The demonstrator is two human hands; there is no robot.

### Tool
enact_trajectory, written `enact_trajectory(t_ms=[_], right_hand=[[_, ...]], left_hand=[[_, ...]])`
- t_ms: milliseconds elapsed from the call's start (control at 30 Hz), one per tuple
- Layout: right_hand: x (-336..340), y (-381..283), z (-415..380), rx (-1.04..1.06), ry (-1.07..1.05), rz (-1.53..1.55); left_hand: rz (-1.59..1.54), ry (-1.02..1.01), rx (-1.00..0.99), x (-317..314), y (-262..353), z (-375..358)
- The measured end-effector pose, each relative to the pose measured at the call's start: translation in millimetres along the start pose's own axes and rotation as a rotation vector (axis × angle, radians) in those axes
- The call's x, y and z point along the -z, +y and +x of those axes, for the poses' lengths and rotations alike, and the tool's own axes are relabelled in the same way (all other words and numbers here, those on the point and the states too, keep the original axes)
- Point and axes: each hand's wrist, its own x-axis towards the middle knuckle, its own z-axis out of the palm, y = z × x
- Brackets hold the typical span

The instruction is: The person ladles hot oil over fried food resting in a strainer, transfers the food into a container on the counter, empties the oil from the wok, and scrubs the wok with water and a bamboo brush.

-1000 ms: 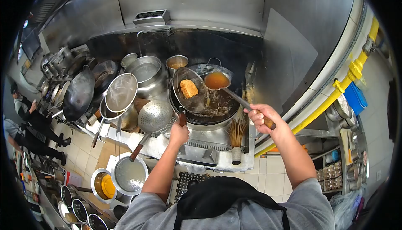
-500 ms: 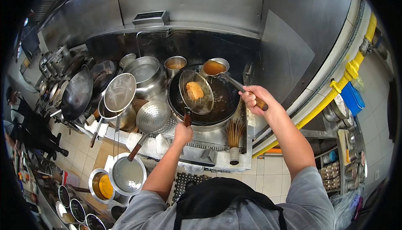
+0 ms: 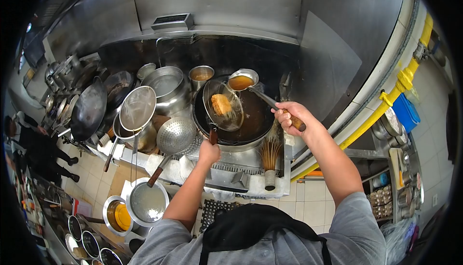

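Observation:
My left hand (image 3: 209, 152) is closed around the dark wooden handle of a round strainer (image 3: 232, 118) over the wok. A golden-brown fried piece of food (image 3: 221, 104) rests in the strainer. My right hand (image 3: 291, 118) grips the wooden handle of a ladle (image 3: 264, 98); amber liquid (image 3: 241, 82) fills its bowl, which hangs tilted just above the strainer's far right rim. Beneath both is the black wok (image 3: 258, 131) with dark liquid in it. Whether liquid is running from the ladle cannot be made out.
A bamboo brush (image 3: 270, 161) stands right of the stove front. A perforated skimmer (image 3: 176, 135), a mesh strainer (image 3: 138, 107), pots and a small can of amber liquid (image 3: 201, 75) are left. A yellow pipe (image 3: 400, 84) runs along the right; another person (image 3: 38, 144) stands far left.
The ladle has shifted slightly left and its bowl is tipped more toward the strainer. The strainer has moved a little left and its food looks more golden. The other person has shifted.

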Motion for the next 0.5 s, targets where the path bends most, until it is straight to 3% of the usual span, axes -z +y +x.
enact_trajectory(t_ms=[500], right_hand=[[-13.0, 3.6, 7.2, 0.104, 0.069, -0.130]], left_hand=[[-0.043, 0.008, -0.004, -4.5, 7.9, -7.9]])
